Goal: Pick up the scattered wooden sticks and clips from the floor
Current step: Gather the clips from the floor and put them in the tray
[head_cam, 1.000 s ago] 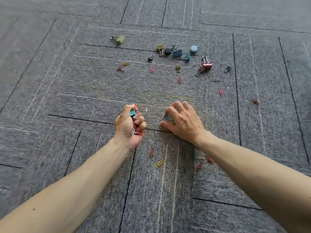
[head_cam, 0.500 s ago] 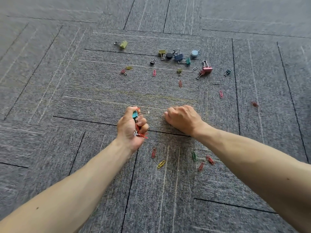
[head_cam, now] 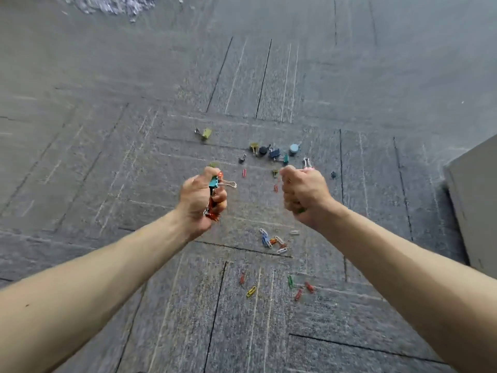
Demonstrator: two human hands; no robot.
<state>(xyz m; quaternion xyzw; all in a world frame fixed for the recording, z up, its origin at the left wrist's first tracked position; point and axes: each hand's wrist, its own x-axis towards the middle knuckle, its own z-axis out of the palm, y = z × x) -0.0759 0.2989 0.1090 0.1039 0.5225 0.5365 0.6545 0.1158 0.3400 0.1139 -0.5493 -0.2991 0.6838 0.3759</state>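
My left hand (head_cam: 199,200) is raised above the carpet and grips a bunch of clips: a teal binder clip (head_cam: 215,181) with silver handles juts out on top, and red paper clips poke out below. Level with it, my right hand (head_cam: 306,195) is a closed fist; a small green bit shows at its lower edge. A small heap of paper clips (head_cam: 271,240) lies on the floor between and below the hands. Several binder clips (head_cam: 274,153) lie further away, with an olive binder clip (head_cam: 205,133) off to the left. No wooden sticks are visible.
Loose paper clips lie nearer me, among them a yellow one (head_cam: 251,291) and a green and red group (head_cam: 298,288). A pale grey box-like edge (head_cam: 476,205) stands at the right. Pale crumpled stuff (head_cam: 113,4) lies at the far top left.
My right hand closed into a fist over the paper clips on the carpet, then both hands lifted off the floor. The view tilted up, showing more of the floor ahead.
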